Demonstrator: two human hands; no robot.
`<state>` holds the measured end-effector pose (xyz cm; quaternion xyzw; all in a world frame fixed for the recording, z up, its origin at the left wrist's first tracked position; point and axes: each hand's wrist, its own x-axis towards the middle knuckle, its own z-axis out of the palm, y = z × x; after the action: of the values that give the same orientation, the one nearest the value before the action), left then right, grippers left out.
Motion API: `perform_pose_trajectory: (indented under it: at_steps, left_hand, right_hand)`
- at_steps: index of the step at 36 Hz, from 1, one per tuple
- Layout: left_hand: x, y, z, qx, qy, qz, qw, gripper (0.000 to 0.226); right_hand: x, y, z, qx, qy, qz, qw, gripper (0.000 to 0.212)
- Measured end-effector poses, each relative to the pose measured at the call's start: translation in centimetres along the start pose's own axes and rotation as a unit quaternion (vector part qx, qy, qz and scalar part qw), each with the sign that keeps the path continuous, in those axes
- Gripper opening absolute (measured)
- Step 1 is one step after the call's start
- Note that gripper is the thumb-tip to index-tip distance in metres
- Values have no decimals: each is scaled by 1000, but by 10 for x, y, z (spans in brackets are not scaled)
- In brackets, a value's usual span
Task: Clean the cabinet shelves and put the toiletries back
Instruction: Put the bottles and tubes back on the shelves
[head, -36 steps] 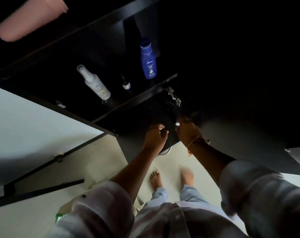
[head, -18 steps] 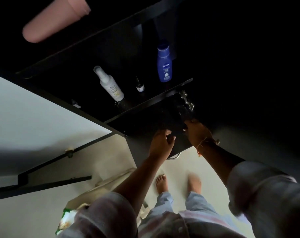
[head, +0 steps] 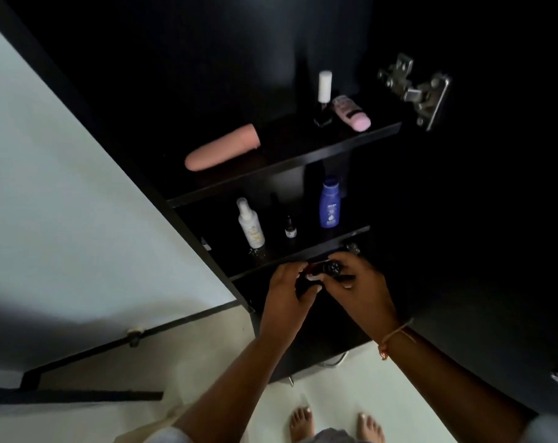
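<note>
A black cabinet stands open with two shelf edges showing, the upper shelf point(head: 303, 161) and the middle shelf point(head: 303, 255). On the middle shelf stand a white spray bottle point(head: 251, 223), a tiny dropper vial point(head: 290, 229) and a blue lotion bottle point(head: 330, 202). The upper shelf carries a peach tube point(head: 221, 148) lying down, a dark bottle with a white cap point(head: 324, 97) and a pink tube point(head: 351, 112). Below the middle shelf, my left hand point(head: 285, 295) and my right hand point(head: 362, 287) together grip a small dark bottle point(head: 325, 271); its shape is hard to make out.
A metal door hinge point(head: 416, 87) sits at the cabinet's upper right, with the open dark door point(head: 495, 219) to the right. A white wall point(head: 63, 203) lies left, with a black rail point(head: 133, 335) along it. My bare feet point(head: 335, 423) stand on pale floor.
The view has tilted up, revealing the upper shelf. Both hands have risen from the lower compartment and closed together around the small dark bottle.
</note>
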<state>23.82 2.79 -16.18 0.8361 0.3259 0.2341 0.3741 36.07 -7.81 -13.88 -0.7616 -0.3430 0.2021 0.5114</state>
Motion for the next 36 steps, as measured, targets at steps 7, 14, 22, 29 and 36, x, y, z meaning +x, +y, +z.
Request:
perform_pose_trajectory:
  at_steps: [7, 14, 22, 29, 36]
  left_hand:
    - [8, 16, -34, -39, 95, 21, 995, 29]
    - [17, -1, -55, -53, 226, -82, 969, 26]
    - [38, -14, -49, -32, 297, -165, 940, 15]
    - [49, -16, -41, -40, 288, -221, 931, 25]
    - [53, -18, -38, -41, 284, -239, 928, 25]
  right_hand:
    - [20, -46, 22, 23, -32, -76, 996, 38]
    - [39, -62, 50, 33, -62, -70, 995, 42]
    - [41, -45, 63, -7, -82, -28, 996, 34]
    - [42, -37, 63, -21, -83, -18, 996, 32]
    - [47, -30, 62, -31, -78, -18, 996, 28]
